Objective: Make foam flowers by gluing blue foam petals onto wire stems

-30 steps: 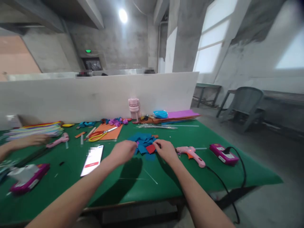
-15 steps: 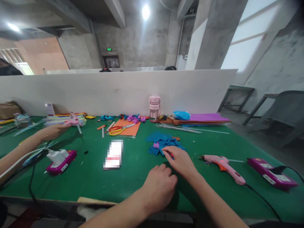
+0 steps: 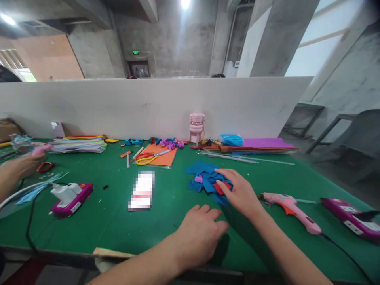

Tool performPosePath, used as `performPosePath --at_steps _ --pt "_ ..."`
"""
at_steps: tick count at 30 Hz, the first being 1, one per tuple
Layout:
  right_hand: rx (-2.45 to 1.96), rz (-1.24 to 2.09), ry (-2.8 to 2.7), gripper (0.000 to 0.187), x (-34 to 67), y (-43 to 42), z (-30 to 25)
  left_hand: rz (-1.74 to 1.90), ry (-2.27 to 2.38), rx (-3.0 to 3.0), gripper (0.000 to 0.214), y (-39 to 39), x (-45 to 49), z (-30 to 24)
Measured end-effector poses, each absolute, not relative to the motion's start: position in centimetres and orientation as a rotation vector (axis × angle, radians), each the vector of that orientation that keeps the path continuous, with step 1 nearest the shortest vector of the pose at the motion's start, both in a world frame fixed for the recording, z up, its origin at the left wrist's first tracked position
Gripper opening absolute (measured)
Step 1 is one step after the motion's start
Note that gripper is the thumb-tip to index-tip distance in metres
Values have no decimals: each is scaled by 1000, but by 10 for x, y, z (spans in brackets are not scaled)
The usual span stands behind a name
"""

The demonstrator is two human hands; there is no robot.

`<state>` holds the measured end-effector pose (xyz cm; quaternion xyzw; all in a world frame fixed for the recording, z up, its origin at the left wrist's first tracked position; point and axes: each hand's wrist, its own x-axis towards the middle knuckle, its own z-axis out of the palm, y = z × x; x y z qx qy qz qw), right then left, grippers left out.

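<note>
Fingers on the right hand (image 3: 242, 196) are parted at the blue pieces (image 3: 208, 186); left hand (image 3: 202, 233) half-curled, can't tell if it grips. Counter (image 3: 118, 233): near edge under both forearms, bare strip left of blue pieces. White partition (image 3: 118, 107) blocks the back. Pink glue gun (image 3: 292, 208) right of right hand, cord trailing toward near edge. Phone (image 3: 141, 190) past bare strip. Right palm down, thumb by red piece (image 3: 218, 188).

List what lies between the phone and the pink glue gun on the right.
In the head view: blue pieces, a lilac piece, a red piece and the right hand; the left hand is nearer the camera.
</note>
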<state>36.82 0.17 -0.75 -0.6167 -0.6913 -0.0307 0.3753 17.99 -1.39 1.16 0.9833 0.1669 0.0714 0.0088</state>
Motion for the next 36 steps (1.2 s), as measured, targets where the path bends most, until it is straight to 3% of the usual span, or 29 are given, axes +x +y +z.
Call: performPosePath --at_steps 11,23,32,36 --pt "-1738 148 -1452 30 396 -12 -9 227 533 3104 18 -16 188 -8" --pt "-1649 -186 -1463 27 411 -11 -9 188 551 3065 25 -12 191 -7" --pt "-1702 -530 -1173 27 462 -43 30 441 731 2924 39 16 188 -11" --pt "-1890 -440 -986 21 484 -62 30 445 746 2914 34 19 189 -6"
